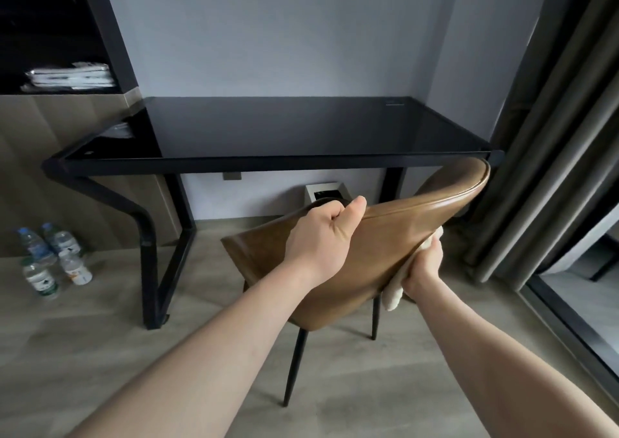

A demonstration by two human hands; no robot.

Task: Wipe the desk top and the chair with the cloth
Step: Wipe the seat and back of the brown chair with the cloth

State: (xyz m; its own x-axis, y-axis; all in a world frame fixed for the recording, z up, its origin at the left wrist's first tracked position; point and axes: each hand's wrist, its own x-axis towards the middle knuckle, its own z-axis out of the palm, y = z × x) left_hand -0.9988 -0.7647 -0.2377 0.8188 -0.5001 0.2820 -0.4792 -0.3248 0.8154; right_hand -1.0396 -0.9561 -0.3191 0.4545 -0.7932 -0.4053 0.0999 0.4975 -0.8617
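Right now L hand (323, 236) grips the top edge of the brown chair (378, 246), fingers curled over it. R hand (423, 265) holds the cloth (395, 295) vs. the chair's back, right side. Chair sits just in front of the black desk (284, 129); bottles (50, 256) on floor at left.

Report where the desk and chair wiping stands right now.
Done: cannot be confirmed; the black desk top looks glossy and bare, but no wiping shows. In hand: the left hand grips the top edge of the brown chair, while the right hand presses the cloth against the outer side of its backrest. Left: the rest of the chair, whose seat is hidden, and perhaps the desk.
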